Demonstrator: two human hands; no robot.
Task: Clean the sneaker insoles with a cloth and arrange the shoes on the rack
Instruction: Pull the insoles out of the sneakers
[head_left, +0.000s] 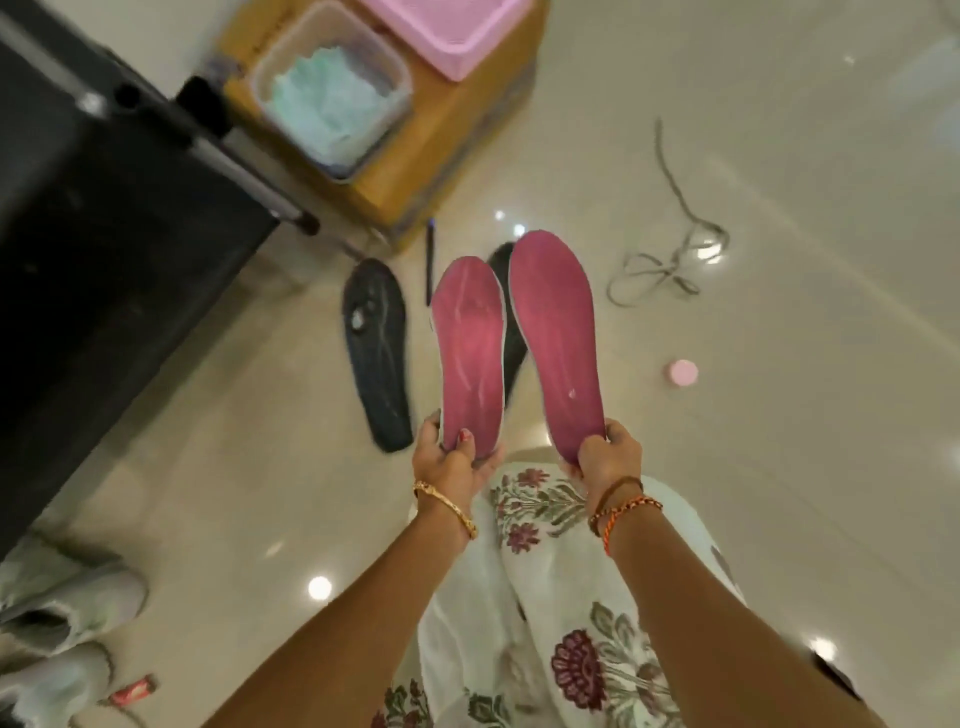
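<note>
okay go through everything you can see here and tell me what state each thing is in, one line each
Left pink insole: held up by left hand, grip at heel.
Right pink insole: held up by right hand, grip at heel.
Dark insole: flat on floor.
Clear container: open, cloth inside.
Laces: loose on floor.

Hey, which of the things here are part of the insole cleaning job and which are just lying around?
Job:
left hand gripping pink insole
right hand gripping second pink insole
dark insoles on the floor
cloth in a tub
grey sneakers

Lying about:
loose lace
pink cap
pen
</note>
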